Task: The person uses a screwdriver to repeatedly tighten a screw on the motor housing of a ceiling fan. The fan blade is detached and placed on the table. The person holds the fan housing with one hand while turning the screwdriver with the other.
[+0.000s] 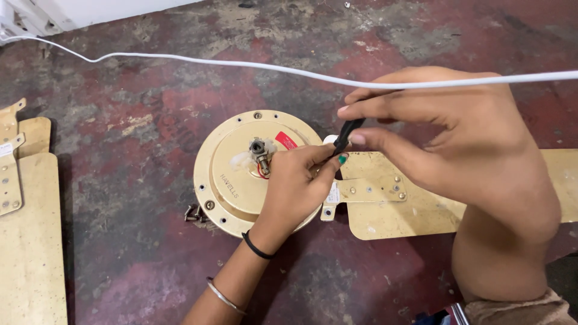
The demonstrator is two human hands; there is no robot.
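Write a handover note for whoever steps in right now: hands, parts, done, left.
Left hand: rests on the round cream metal fan motor housing, fingers steadying the blade bracket end.
Right hand: fingers pinch a black-handled screwdriver, tip down at the joint where the cream fan blade meets the housing.
Done: that blade lies against the housing; whether it is fastened is hidden.
Left: two more cream blades lie apart at the left; loose dark screws sit beside the housing. A white cable crosses the red floor.

Repair workspace on a worn red cement floor, dismantled ceiling fan motor, detached blades
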